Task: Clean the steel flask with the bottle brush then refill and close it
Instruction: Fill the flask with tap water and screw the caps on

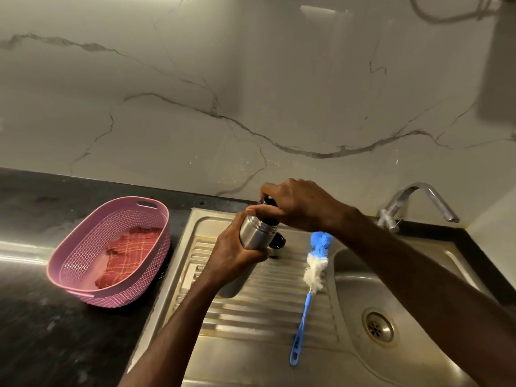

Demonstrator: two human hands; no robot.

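My left hand (234, 252) grips the body of the steel flask (257, 233), which is held tilted over the ribbed draining board (262, 305). At the flask's top, my right hand (293, 203) curls its fingers round the black cap (268, 203). A dark round piece (279, 241) sits just behind the flask on the board; I cannot tell what it is. To the right of the flask, the bottle brush (312, 275) lies on the board, its blue and white bristles pointing away and its blue handle toward me.
A pink plastic basket (81, 255) holding a red checked cloth (125, 252) stands on the dark counter to the left. The sink bowl (360, 289) with its drain (378, 326) is on the right, and a steel tap (413, 202) rises behind it.
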